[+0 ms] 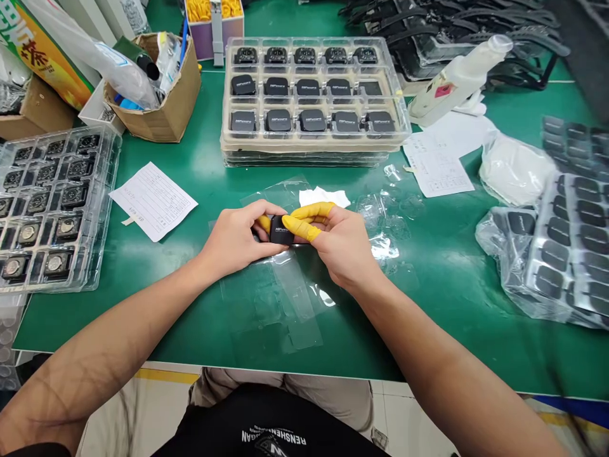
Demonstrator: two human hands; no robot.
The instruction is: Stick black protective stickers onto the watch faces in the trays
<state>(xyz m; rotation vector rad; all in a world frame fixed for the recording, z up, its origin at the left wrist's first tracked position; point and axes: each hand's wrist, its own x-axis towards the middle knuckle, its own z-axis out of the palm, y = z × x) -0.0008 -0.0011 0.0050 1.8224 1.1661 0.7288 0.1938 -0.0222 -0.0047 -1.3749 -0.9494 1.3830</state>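
Note:
A small black square case (280, 232) with white lettering on its face is held between my two hands, just above the green table. My left hand (240, 236) grips it from the left, thumb and fingers closed around its edge. Yellow finger cots cover some fingers of my right hand (335, 238), which pinches the case's right side with the thumb on its face. Clear film pieces (280, 298) lie under and around my hands. A crumpled white wipe (324, 197) rests just beyond my right fingers.
Stacked clear trays (311, 145) with similar black cases stand at the back middle. Another tray (107, 209) of round-faced units lies left, near a paper slip (155, 202). A white bottle (459, 79), cardboard box (166, 114) and sheets of black stickers (566, 244) surround the work area.

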